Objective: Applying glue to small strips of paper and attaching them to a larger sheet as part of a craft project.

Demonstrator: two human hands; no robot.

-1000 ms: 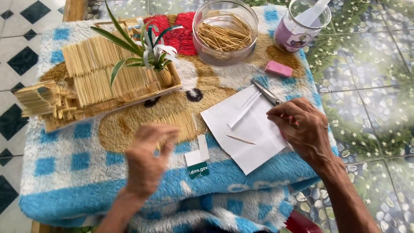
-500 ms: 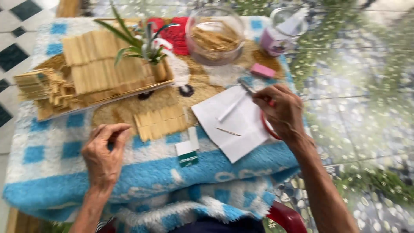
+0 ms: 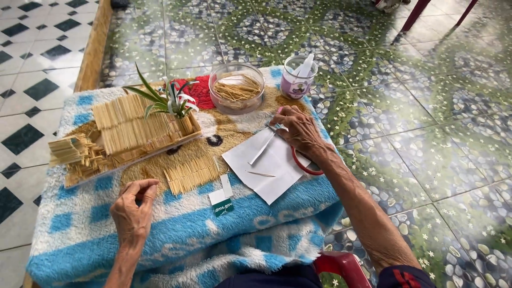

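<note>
My right hand (image 3: 300,131) lies at the far edge of a white paper sheet (image 3: 266,165), closed over scissors whose red handle loop (image 3: 303,166) shows under my wrist. A white stick and a thin wooden stick lie on the sheet. My left hand (image 3: 133,210) rests on the blue-and-white towel (image 3: 80,224), fingers curled, thumb and forefinger pinched together, with nothing visible between them. A small mat of glued sticks (image 3: 191,173) lies just beyond it. A small white-and-green card (image 3: 221,200) sits between my hands.
A stick-built house model (image 3: 125,133) with a green plant (image 3: 165,98) stands at the left. A glass bowl of sticks (image 3: 236,88) and a jar (image 3: 297,77) stand at the far edge. Patterned floor tiles surround the low table; a red stool edge (image 3: 341,264) is near me.
My right hand has moved away from me, from the middle of the paper to its far edge near the bowl. My left hand has stayed on the towel. The view has pulled back.
</note>
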